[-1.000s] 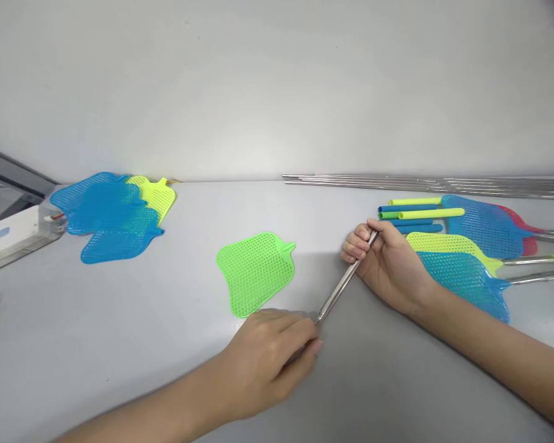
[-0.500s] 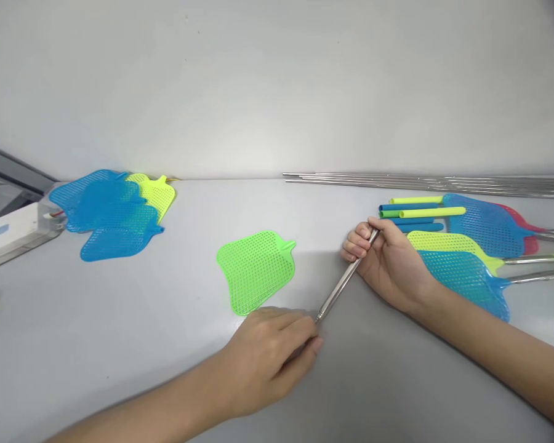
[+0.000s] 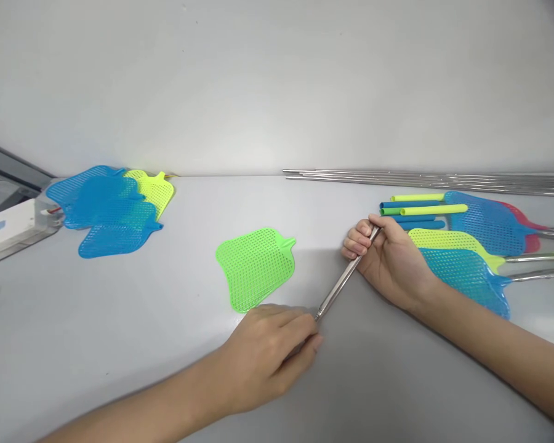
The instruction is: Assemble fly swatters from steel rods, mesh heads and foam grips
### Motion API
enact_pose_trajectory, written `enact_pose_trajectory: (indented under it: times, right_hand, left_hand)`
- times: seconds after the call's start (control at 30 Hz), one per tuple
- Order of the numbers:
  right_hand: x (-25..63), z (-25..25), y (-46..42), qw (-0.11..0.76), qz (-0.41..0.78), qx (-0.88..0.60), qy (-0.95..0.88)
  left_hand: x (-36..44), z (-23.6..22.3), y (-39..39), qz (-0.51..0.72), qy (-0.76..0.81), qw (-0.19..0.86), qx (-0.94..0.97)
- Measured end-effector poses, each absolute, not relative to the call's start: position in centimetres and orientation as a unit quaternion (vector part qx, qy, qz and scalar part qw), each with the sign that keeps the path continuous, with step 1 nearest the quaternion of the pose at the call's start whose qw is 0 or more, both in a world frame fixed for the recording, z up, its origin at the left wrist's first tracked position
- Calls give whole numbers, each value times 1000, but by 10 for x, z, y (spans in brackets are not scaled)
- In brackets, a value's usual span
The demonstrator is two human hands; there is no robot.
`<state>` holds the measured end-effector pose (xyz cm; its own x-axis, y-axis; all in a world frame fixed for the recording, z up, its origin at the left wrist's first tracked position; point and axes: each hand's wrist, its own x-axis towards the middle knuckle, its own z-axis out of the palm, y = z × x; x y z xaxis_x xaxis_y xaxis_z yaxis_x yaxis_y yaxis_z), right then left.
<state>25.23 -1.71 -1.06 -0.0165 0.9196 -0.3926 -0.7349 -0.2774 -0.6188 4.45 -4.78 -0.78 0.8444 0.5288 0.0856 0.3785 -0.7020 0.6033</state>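
Note:
A silver telescopic rod point(image 3: 341, 284) slants between my two hands over the table. My right hand point(image 3: 388, 255) is closed around its upper end, with the thumb pressed along it. The fingers of my left hand point(image 3: 279, 354) pinch the lower, thinner end, and that tip is hidden by them. Just beyond my left hand lies a bright green fly swatter head point(image 3: 258, 267), its short neck pointing right. Beside my right wrist rest a blue swatter head point(image 3: 466, 277) and a yellow one point(image 3: 452, 241), both fitted with metal rods.
Blue swatter heads point(image 3: 115, 206) overlap a yellow swatter head point(image 3: 154, 189) at the far left, near a white box point(image 3: 13, 227). Thin metal rods point(image 3: 420, 179) lie along the wall. Several coloured tubes point(image 3: 434, 210) lie beside another blue swatter point(image 3: 489, 224) and a red one point(image 3: 530, 243).
Both hands keep the same hold on the rod and have barely moved. The whole view has shifted very slightly.

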Motion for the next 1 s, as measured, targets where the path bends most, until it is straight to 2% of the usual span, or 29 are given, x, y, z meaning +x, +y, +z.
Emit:
enact_pose_trajectory:
  times: [1.0]
  right_hand:
    - [253,-10,-17,584,700,-393,-125]
  left_hand:
    - [45,-8,-48,141,243,295,913]
